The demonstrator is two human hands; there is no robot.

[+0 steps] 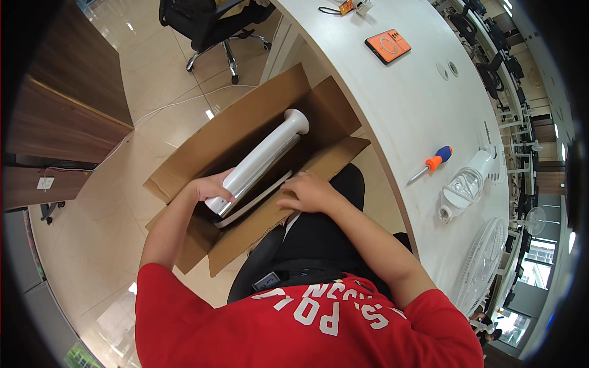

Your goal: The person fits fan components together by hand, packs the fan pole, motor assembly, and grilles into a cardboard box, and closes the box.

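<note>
A long white tube (pixel 261 150) with a flared round end lies aslant, partly inside an open cardboard box (pixel 236 113) at my lap. My left hand (pixel 213 185) is wrapped round the tube's near end, with the thumb on top and the other fingers mostly hidden. Beside the tube, a thin white edge of another piece (pixel 256 199) shows inside the box; the rest of it is hidden. My right hand (pixel 308 194) rests on the box's near flap, fingers apart, with nothing in it.
On the white desk (pixel 380 92) to the right are an orange phone (pixel 388 46), a screwdriver (pixel 431 164), a white fan body with a coiled cord (pixel 463 187) and a fan grille (pixel 483 264). A wheeled chair (pixel 211 30) stands beyond the box. A cable (pixel 178 109) crosses the floor.
</note>
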